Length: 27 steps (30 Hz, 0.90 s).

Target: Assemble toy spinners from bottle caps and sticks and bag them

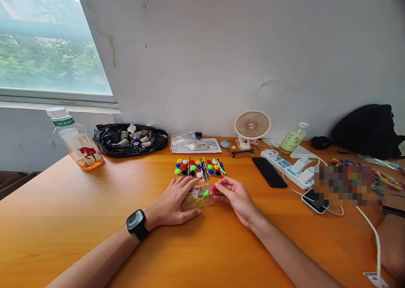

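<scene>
My left hand (pixel 175 201), with a black watch on its wrist, lies flat with fingers spread over the left side of a clear plastic bag (pixel 193 202). Bright green plastic pieces (pixel 205 193) show on or in the bag; which of these I cannot tell. At the bag's right side my right hand (pixel 236 197) is closed in a pinch on a small red plastic piece (pixel 214 188), partly hidden by the fingertips. Just beyond both hands, small coloured discs (pixel 179 166) sit in groups, with thin coloured plastic sticks (pixel 204 169) lying between them.
Left stand a large bottle (pixel 80 146) and a black bag of scraps (pixel 131 140). Along the wall are a fan (pixel 252 125), glasses (pixel 243 153) and another bottle (pixel 292 141). A phone (pixel 269 172), power strip (pixel 289 169) and cables lie right, near another person's arm (pixel 392 241).
</scene>
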### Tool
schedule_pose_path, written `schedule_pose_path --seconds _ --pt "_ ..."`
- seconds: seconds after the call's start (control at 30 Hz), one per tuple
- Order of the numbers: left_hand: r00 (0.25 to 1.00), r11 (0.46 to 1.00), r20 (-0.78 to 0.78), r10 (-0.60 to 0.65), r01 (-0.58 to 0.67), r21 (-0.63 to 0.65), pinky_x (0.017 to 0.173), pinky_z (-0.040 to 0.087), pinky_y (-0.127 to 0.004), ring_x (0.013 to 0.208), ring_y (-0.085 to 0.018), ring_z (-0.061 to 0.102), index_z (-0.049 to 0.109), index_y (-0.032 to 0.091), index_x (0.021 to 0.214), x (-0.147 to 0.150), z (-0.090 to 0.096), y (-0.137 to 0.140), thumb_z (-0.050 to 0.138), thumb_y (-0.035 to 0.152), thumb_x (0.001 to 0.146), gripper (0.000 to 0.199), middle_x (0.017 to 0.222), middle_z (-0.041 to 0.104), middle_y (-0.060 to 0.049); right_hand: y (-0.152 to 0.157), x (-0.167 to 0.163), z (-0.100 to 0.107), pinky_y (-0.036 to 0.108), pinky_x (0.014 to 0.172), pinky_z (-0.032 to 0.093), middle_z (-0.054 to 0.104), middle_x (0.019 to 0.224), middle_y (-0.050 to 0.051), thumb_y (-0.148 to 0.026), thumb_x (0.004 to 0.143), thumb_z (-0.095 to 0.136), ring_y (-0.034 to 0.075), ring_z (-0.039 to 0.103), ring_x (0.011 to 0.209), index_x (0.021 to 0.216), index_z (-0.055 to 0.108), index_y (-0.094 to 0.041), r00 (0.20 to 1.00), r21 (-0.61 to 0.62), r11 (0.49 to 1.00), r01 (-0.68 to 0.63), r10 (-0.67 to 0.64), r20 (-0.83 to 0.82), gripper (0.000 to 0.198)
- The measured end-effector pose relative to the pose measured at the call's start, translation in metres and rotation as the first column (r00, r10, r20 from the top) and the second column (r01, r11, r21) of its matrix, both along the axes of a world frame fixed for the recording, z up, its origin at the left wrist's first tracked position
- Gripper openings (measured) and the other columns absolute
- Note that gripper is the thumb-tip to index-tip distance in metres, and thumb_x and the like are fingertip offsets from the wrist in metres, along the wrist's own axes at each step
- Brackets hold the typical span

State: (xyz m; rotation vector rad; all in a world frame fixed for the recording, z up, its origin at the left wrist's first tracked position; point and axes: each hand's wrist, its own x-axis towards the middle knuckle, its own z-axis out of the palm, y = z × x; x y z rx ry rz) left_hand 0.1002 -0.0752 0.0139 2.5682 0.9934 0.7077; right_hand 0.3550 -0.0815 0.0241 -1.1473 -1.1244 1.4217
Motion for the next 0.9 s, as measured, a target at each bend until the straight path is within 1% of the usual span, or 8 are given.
schedule_pose_path --seconds 0.2,0.3,0.4,0.53,0.6,0.7,0.8,0.9 --pt "1.000 1.000 0.005 -0.001 0.001 0.001 0.114 0.041 -0.054 0.132 -0.035 0.052 0.026 0.031 0.166 0.001 0.001 -0.001 0.071 0.052 0.091 0.091 0.151 0.053 -0.013 -0.006 -0.013 0.003 0.039 0.094 0.060 0.076 0.094 0.005 -0.056 0.070 0.093 0.022 0.073 0.092 0.085 0.072 -0.018 0.965 -0.063 0.964 -0.259 0.261 0.024 0.046" --pt "1.000 1.000 0.013 0.002 -0.002 -0.001 0.111 0.042 -0.053 0.130 -0.036 0.052 0.026 0.031 0.166 0.001 0.003 -0.002 0.071 0.052 0.091 0.090 0.149 0.054 -0.013 -0.003 -0.014 0.006 0.034 0.087 0.057 0.074 0.100 0.007 -0.060 0.084 0.080 0.022 0.070 0.093 0.086 0.078 -0.018 0.906 0.072 0.934 -0.349 0.317 0.278 0.042" --pt "1.000 1.000 0.015 0.005 -0.005 -0.003 0.111 0.042 -0.054 0.128 -0.036 0.052 0.026 0.030 0.166 0.001 0.004 -0.001 0.071 0.052 0.090 0.091 0.148 0.056 -0.014 -0.004 -0.008 0.009 0.029 0.073 0.052 0.071 0.098 0.007 -0.059 0.096 0.066 0.018 0.064 0.082 0.087 0.080 -0.019 0.836 0.226 0.898 -0.378 0.226 0.500 0.043" --pt "0.999 0.999 0.009 0.034 -0.034 0.011 0.106 0.044 -0.054 0.120 -0.035 0.054 0.030 0.028 0.164 0.002 0.000 -0.001 0.069 0.054 0.092 0.086 0.138 0.061 -0.013 -0.011 -0.002 0.012 0.025 0.055 0.045 0.073 0.103 0.004 -0.054 0.091 0.074 0.014 0.061 0.065 0.106 0.077 -0.023 0.782 0.033 0.887 -0.461 0.389 0.486 0.035" --pt "0.998 0.998 0.022 0.053 -0.054 0.018 0.104 0.045 -0.054 0.118 -0.035 0.054 0.032 0.028 0.163 0.003 0.000 -0.002 0.068 0.052 0.092 0.083 0.134 0.063 -0.013 -0.014 -0.005 0.016 0.025 0.057 0.048 0.075 0.107 0.004 -0.043 0.087 0.080 0.015 0.065 0.067 0.106 0.075 -0.023 0.767 0.001 0.873 -0.488 0.429 0.476 0.028" --pt "0.991 0.998 0.120 0.066 -0.064 -0.022 0.110 0.043 -0.056 0.125 -0.035 0.053 0.034 0.028 0.161 0.004 0.004 -0.006 0.072 0.053 0.091 0.083 0.140 0.060 -0.013 -0.013 -0.012 0.031 0.030 0.081 0.054 0.074 0.097 0.003 -0.023 0.093 0.069 0.019 0.069 0.088 0.094 0.075 -0.022 0.769 0.229 0.844 -0.485 0.287 0.572 0.007" --pt "0.929 0.986 0.355 0.102 -0.046 -0.162 0.117 0.042 -0.053 0.136 -0.033 0.050 0.034 0.032 0.160 0.002 0.009 -0.007 0.077 0.055 0.088 0.087 0.154 0.051 -0.012 -0.007 -0.014 0.059 0.034 0.093 0.052 0.071 0.100 0.004 -0.013 0.094 0.062 0.021 0.067 0.096 0.091 0.075 -0.024 0.761 0.456 0.731 -0.507 0.131 0.636 0.017" --pt "0.842 0.947 0.520 0.144 0.036 -0.320 0.116 0.044 -0.052 0.138 -0.032 0.052 0.035 0.033 0.160 0.000 0.013 -0.003 0.080 0.057 0.086 0.090 0.157 0.050 -0.011 -0.004 -0.011 0.083 0.033 0.091 0.052 0.067 0.104 0.004 -0.010 0.093 0.061 0.020 0.066 0.098 0.089 0.076 -0.025 0.723 0.510 0.636 -0.579 0.112 0.681 0.021"
